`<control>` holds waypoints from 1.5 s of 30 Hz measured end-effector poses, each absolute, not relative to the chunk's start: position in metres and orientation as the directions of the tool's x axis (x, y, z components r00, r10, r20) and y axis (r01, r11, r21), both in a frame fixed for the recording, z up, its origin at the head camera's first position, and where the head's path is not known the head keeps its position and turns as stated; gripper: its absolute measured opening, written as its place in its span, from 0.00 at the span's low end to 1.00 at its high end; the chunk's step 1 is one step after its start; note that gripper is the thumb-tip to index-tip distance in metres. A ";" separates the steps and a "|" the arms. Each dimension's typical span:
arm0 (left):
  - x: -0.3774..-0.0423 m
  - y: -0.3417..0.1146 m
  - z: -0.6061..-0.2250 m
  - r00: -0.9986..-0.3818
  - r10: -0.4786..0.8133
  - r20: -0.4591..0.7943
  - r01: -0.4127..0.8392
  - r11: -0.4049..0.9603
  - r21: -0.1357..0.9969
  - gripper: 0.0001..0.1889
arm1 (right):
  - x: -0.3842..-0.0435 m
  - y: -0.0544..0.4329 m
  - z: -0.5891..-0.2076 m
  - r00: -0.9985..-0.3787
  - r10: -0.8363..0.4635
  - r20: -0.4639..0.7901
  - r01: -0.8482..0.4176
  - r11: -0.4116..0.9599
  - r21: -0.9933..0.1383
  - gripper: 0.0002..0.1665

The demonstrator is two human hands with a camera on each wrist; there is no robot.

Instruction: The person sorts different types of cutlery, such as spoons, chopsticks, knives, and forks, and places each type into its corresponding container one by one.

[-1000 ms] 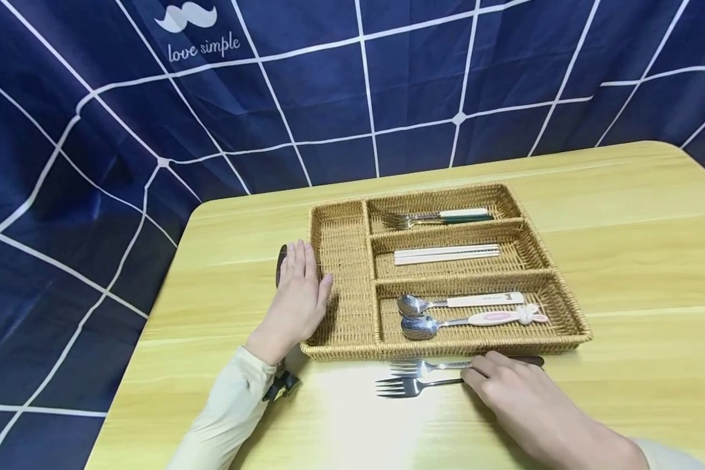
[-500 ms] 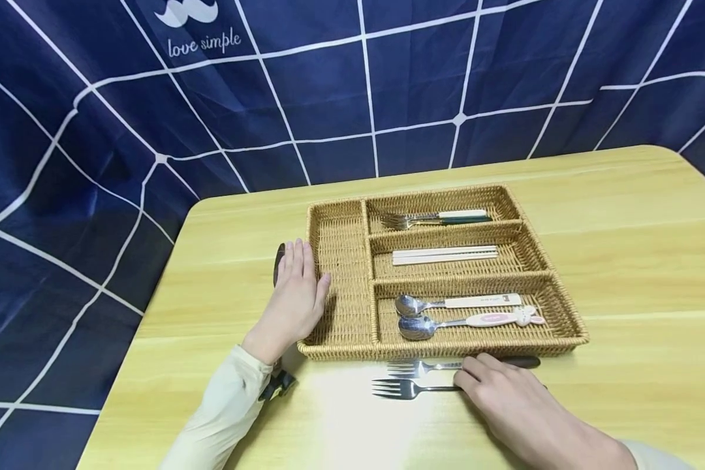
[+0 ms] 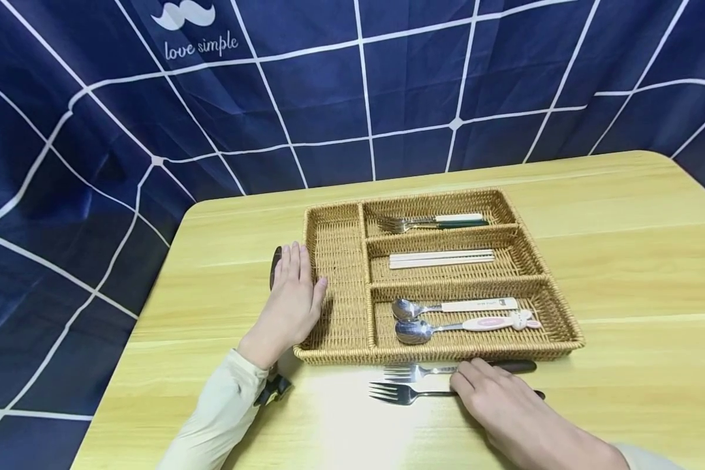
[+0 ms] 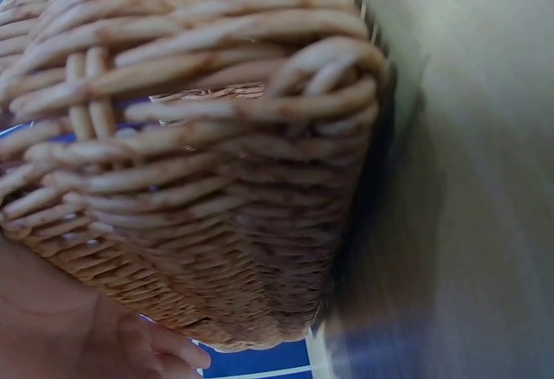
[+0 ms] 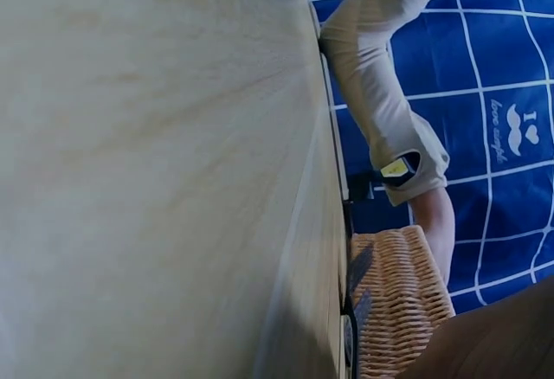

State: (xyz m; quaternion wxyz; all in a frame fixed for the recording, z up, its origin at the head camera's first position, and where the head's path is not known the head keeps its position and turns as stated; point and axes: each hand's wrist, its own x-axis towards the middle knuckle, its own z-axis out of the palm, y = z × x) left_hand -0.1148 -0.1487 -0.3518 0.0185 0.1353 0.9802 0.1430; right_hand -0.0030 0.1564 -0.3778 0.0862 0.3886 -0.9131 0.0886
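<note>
In the head view my left hand (image 3: pixel 288 303) rests along the left rim of the wicker cutlery tray (image 3: pixel 367 274), fingers straight. Beside those fingers lies a dark rounded piece (image 3: pixel 275 266), mostly hidden. My right hand (image 3: pixel 505 401), fingers curled, lies over the handles of two forks in front of the tray. It holds the nearer dark fork (image 3: pixel 396 393) by its handle; the fingertips are partly hidden. The farther fork (image 3: pixel 402 372), silver with a dark handle, lies against the tray's front wall, also under the fingers. The left wrist view shows the tray corner (image 4: pixel 286 128) close up.
Two spoons (image 3: pixel 414 331) lie in the tray's front compartment. White chopsticks (image 3: pixel 440 258) occupy the middle one, and forks with white and green handles (image 3: pixel 396 224) the back one. A blue gridded curtain (image 3: pixel 317 85) hangs behind the wooden table (image 3: pixel 634 261).
My right hand has shifted slightly left along the forks, and the nearer fork's handle end now shows beyond it. The left hand stays on the tray rim. The head view has drifted slightly.
</note>
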 end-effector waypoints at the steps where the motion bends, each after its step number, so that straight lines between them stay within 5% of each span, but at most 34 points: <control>1: -0.115 -0.149 -0.352 -0.963 0.270 0.002 0.259 0.923 0.285 0.35 | -0.003 0.156 -0.378 -0.668 -0.701 0.250 -0.736 0.671 -0.089 0.23; 19: -0.113 -0.149 -0.349 -0.964 0.265 -0.004 0.253 0.924 0.287 0.35 | -0.009 0.161 -0.349 -0.546 -0.736 0.400 -0.810 0.586 -0.028 0.25; 25: -0.114 -0.149 -0.350 -0.961 0.276 0.002 0.266 0.925 0.272 0.35 | -0.013 0.165 -0.325 -0.572 -0.722 0.389 -0.790 0.613 -0.025 0.32; 45: -0.113 -0.149 -0.348 -0.959 0.284 -0.003 0.273 0.926 0.261 0.34 | -0.053 0.166 -0.285 -0.598 -0.680 0.424 -0.738 0.674 0.040 0.23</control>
